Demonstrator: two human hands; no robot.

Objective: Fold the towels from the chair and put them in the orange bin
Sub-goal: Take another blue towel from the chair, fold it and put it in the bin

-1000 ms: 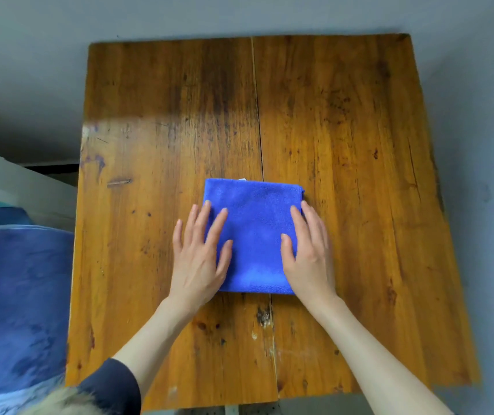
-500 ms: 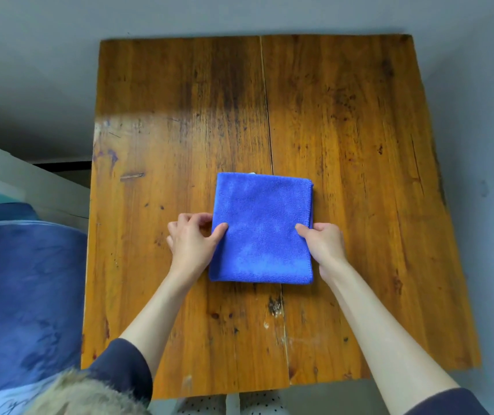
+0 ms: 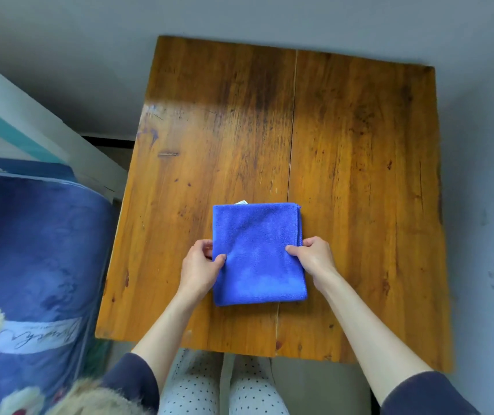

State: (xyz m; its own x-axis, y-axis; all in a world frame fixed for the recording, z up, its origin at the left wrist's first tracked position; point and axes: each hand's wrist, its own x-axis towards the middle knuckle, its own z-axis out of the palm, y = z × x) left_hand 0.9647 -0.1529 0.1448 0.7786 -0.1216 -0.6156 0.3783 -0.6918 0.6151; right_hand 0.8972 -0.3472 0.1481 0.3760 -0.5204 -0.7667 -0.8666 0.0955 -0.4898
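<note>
A blue towel, folded into a square, lies flat on the wooden table, near the front edge. The left hand pinches the towel's left edge with thumb on top, and the right hand pinches its right edge the same way.

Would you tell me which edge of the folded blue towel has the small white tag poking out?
The far edge of the blue towel, away from both hands: the white tag shows there only.
</note>
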